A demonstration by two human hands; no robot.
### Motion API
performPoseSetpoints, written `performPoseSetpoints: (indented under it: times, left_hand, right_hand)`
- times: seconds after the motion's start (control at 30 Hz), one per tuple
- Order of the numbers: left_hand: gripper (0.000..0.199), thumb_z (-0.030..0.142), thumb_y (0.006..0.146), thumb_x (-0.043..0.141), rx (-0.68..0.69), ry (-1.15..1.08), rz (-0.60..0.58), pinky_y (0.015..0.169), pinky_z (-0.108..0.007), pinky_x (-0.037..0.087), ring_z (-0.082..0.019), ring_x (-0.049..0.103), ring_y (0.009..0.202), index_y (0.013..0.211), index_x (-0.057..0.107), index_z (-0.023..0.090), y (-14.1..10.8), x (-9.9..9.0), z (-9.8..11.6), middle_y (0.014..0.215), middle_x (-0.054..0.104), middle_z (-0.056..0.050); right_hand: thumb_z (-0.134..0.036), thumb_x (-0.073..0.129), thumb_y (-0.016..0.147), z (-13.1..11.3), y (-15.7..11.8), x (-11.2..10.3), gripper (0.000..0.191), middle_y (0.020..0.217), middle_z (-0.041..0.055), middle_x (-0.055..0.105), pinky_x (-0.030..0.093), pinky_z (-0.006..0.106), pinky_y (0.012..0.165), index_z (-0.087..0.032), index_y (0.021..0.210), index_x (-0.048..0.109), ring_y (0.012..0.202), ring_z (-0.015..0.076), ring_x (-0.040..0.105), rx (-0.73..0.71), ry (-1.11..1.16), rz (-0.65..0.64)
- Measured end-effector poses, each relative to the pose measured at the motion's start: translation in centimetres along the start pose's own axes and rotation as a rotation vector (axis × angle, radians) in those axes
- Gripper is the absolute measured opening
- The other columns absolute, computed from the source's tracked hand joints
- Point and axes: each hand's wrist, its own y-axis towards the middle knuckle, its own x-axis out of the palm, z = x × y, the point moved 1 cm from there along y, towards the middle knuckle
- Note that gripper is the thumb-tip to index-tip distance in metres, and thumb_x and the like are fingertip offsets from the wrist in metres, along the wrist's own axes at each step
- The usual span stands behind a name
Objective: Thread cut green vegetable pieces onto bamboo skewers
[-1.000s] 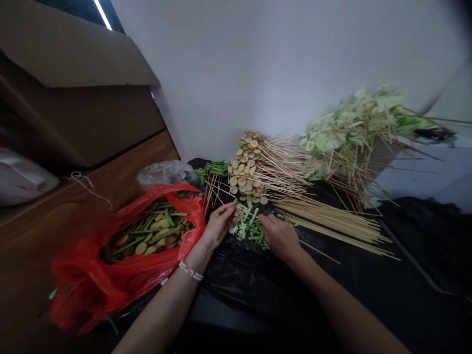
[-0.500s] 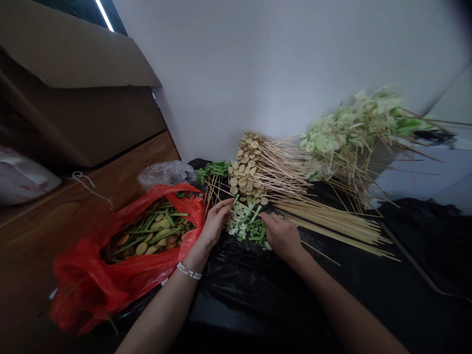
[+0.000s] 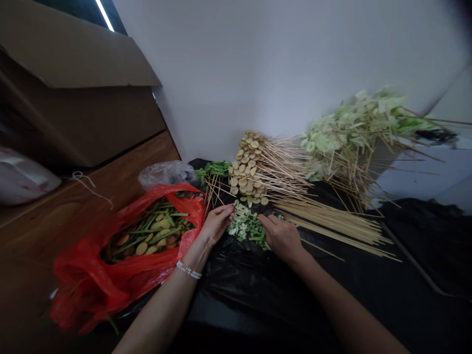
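Observation:
Cut green and white vegetable pieces (image 3: 254, 228) lie in a small pile on black plastic (image 3: 236, 290). At the pile's left edge my left hand (image 3: 217, 222) is closed in a pinch; what its fingertips hold is too small to make out. My right hand (image 3: 280, 237) is closed at the pile's right side, and a thin wooden skewer (image 3: 324, 250) sticks out behind it to the right. Just beyond the pile are skewered round potato slices (image 3: 246, 179). Loose skewers (image 3: 339, 226) lie in a bundle to the right of my right hand.
At left an open red bag (image 3: 121, 280) holds potato slices and green stalks. Green bundles (image 3: 217, 168) and a clear bag (image 3: 167, 173) lie behind it. Skewered cabbage leaves (image 3: 354, 123) stand back right by the white wall. A cardboard box (image 3: 81, 113) is at far left.
The green piece at my left fingertips has gone from view, and those fingers have closed lower. My right hand has shifted slightly left. The longer green piece between the hands no longer shows.

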Motion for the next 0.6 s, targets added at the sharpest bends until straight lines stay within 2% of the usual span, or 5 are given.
performPoseSetpoints:
  times: [0.2, 0.37, 0.6]
  left_hand:
    - [0.021, 0.009, 0.061, 0.081, -0.052, 0.017, -0.037, 0.057, -0.014, 0.048, -0.006, 0.059, 0.059, 0.08, 0.073, 0.009, -0.2, -0.16, -0.19, 0.072, 0.071, -0.005]
    - [0.023, 0.011, 0.058, 0.083, -0.07, 0.032, -0.044, 0.059, -0.014, 0.048, -0.005, 0.059, 0.06, 0.078, 0.073, 0.009, -0.19, -0.22, -0.5, 0.072, 0.07, -0.004]
    - [0.026, 0.013, 0.057, 0.084, -0.065, 0.044, -0.057, 0.059, -0.016, 0.047, -0.006, 0.058, 0.06, 0.08, 0.073, 0.01, -0.19, -0.34, -0.68, 0.074, 0.07, -0.005]
  right_hand:
    - [-0.018, 0.036, 0.091, -0.04, 0.07, 0.22, 0.032, 0.088, 0.0025, 0.066, 0.032, 0.024, 0.058, -0.024, 0.109, 0.062, 0.074, 0.0135, 0.059, 0.026, 0.079, -0.088]
    - [-0.015, 0.038, 0.089, -0.21, -0.03, 0.16, 0.032, 0.087, 0.0033, 0.065, 0.033, 0.025, 0.059, -0.022, 0.112, 0.061, 0.074, 0.0146, 0.06, 0.018, 0.049, -0.08]
    - [-0.021, 0.036, 0.093, -0.15, 0.03, 0.45, 0.029, 0.086, 0.0016, 0.066, 0.035, 0.022, 0.065, -0.024, 0.103, 0.063, 0.077, 0.0136, 0.06, 0.06, 0.188, -0.098]
